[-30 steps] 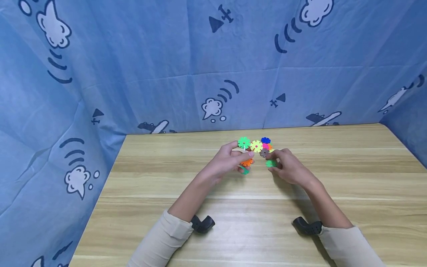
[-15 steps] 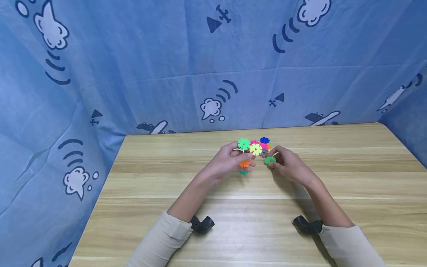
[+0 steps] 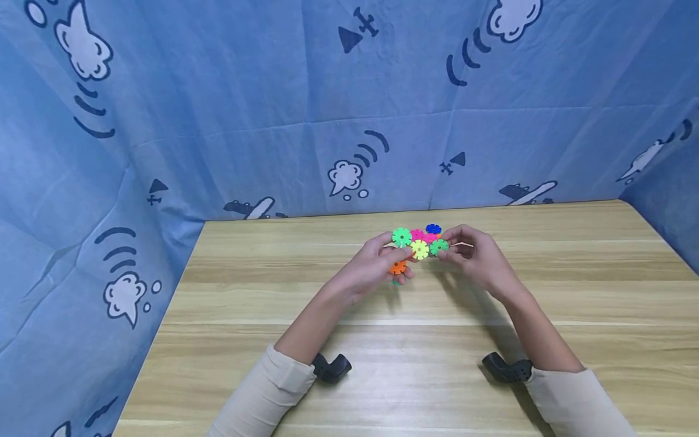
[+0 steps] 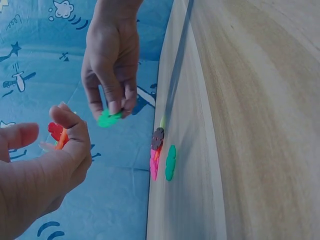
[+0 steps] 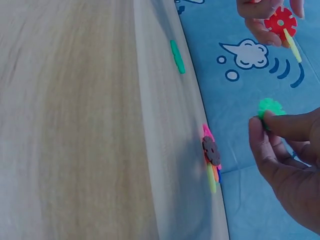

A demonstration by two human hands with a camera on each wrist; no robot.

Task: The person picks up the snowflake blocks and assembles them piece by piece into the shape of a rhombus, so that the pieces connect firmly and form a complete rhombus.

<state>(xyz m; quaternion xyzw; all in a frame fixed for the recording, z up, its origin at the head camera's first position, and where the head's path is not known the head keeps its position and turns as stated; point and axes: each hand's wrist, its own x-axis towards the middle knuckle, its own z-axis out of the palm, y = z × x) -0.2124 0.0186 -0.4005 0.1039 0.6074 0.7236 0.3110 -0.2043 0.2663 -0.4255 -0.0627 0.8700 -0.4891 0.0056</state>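
My left hand (image 3: pixel 367 268) grips a small build of joined notched plastic discs: a light green disc (image 3: pixel 401 233), a yellow disc (image 3: pixel 419 254) and an orange disc (image 3: pixel 397 268) show in the head view. A red disc (image 5: pixel 272 26) of the same build appears in the right wrist view, the yellow one edge-on beside it. Between thumb and fingertips my right hand (image 3: pixel 476 258) pinches a single green disc (image 3: pixel 438 247), raised close to the right of the yellow disc. In the left wrist view a gap separates this green disc (image 4: pixel 108 119) from the left hand's build.
Behind the hands lies a small pile of loose discs, with pink (image 3: pixel 417 233), blue (image 3: pixel 434 229) and dark grey (image 5: pixel 211 150) ones. Another green disc (image 4: pixel 171 162) lies apart on the wooden table (image 3: pixel 262 273). A blue printed curtain (image 3: pixel 273 152) hangs along the back edge.
My right hand has picked the green disc off the table and lifted it up beside the yellow disc. The left hand's build has tilted slightly, the yellow disc coming lower.
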